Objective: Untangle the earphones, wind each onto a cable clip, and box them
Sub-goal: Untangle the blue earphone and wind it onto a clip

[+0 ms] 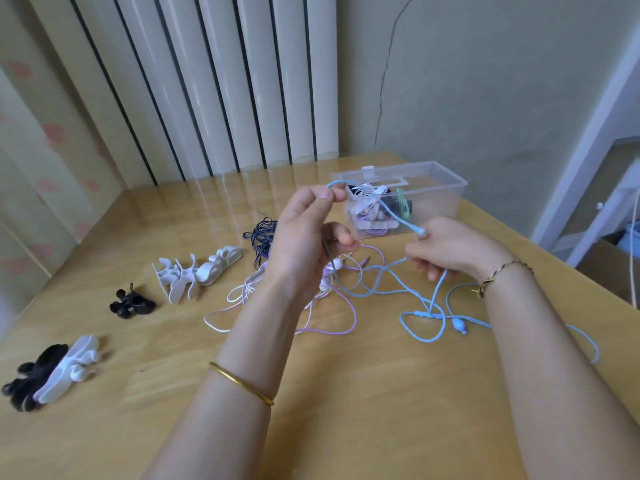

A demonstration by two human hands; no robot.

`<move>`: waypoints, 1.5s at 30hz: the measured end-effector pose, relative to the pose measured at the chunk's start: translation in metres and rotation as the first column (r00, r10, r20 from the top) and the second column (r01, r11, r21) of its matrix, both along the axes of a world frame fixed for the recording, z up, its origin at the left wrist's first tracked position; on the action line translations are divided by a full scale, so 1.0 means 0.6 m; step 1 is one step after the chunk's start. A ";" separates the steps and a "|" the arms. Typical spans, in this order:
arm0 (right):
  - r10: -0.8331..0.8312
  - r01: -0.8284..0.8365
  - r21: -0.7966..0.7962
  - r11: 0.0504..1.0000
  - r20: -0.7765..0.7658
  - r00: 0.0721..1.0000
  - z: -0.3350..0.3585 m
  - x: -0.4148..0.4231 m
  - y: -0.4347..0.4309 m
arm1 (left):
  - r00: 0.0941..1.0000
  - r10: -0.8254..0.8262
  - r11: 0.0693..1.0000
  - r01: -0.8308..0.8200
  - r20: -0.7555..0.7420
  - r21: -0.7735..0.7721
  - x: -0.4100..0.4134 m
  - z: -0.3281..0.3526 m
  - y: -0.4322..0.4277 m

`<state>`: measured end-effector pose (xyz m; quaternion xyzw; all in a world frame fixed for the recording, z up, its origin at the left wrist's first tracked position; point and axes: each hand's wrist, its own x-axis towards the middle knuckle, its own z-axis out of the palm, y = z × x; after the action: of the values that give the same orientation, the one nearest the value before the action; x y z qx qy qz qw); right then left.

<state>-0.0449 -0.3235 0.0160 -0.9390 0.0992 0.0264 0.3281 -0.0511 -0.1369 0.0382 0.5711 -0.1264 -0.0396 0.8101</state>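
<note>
My left hand [304, 233] pinches the blue earphone cable [391, 209] high, and my right hand [446, 251] grips its end, near the clear box [446, 188] at far right. The rest lies crossed with the pink cable [332, 330]. I would follow one strand slowly and never tug the knot.

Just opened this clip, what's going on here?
A person is untangling a light blue earphone cable: the left hand pinches it up high, the right hand holds it near one end, and the rest trails across the table. Beneath the hands, pink earphones and dark blue earphones lie tangled. The clear box holds several wound sets; white clips and black clips lie at the left.
</note>
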 end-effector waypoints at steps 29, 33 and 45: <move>-0.074 -0.152 0.725 0.672 0.270 0.960 0.046 -0.027 0.062 | 0.969 0.022 0.816 -0.161 0.247 0.556 -0.006 -0.001 -0.001; 0.198 -0.257 0.556 0.791 0.165 0.966 0.053 -0.039 0.060 | 0.905 0.026 0.810 -0.267 0.425 0.521 0.010 0.001 0.024; 0.211 -0.351 0.592 0.726 0.293 0.932 0.056 -0.037 0.060 | 0.970 -0.207 0.867 0.120 0.130 0.484 0.010 -0.012 0.018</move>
<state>-0.0670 -0.2877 0.0496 -0.7741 -0.0941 0.0109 0.6259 -0.0453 -0.1260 0.0311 0.7396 -0.2327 -0.0866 0.6255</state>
